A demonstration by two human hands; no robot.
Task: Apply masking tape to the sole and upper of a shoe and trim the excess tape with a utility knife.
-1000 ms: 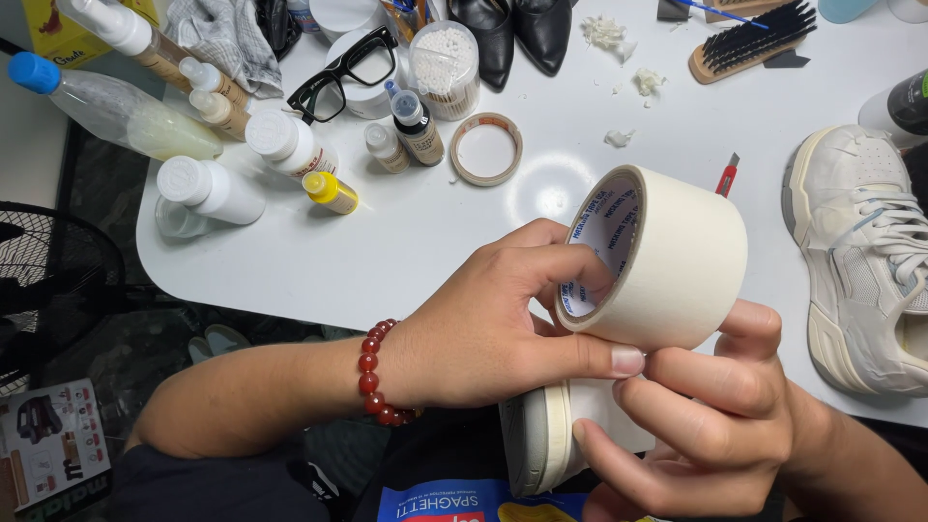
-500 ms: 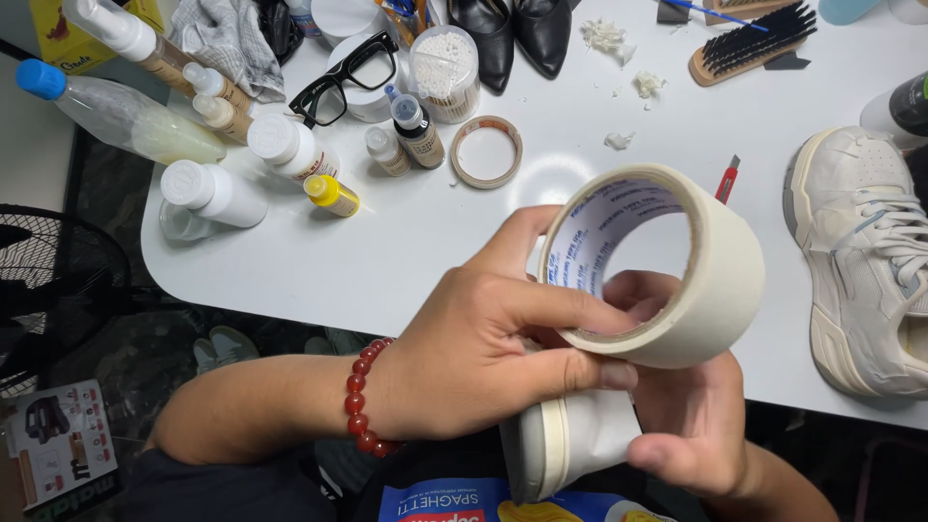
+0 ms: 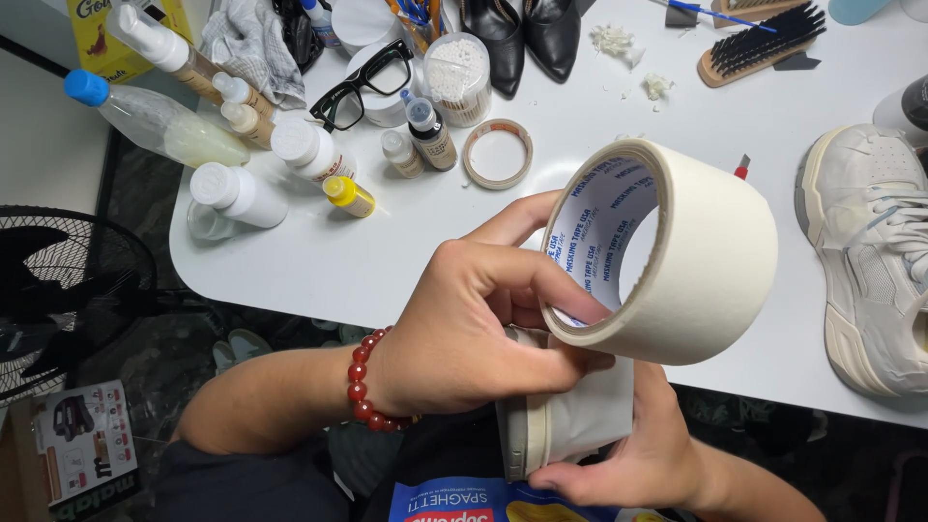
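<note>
Tilted further since 0.5 s ago, the wide roll of masking tape now shows more of its printed core, sitting just right of frame centre over the white table. Left hand, with a red bead bracelet at the wrist, grips the roll's rim at 9 o'clock. Right hand cups a white shoe at 6 o'clock beneath the roll. A smaller tape ring lies at 11 o'clock; a sneaker at 3 o'clock.
</note>
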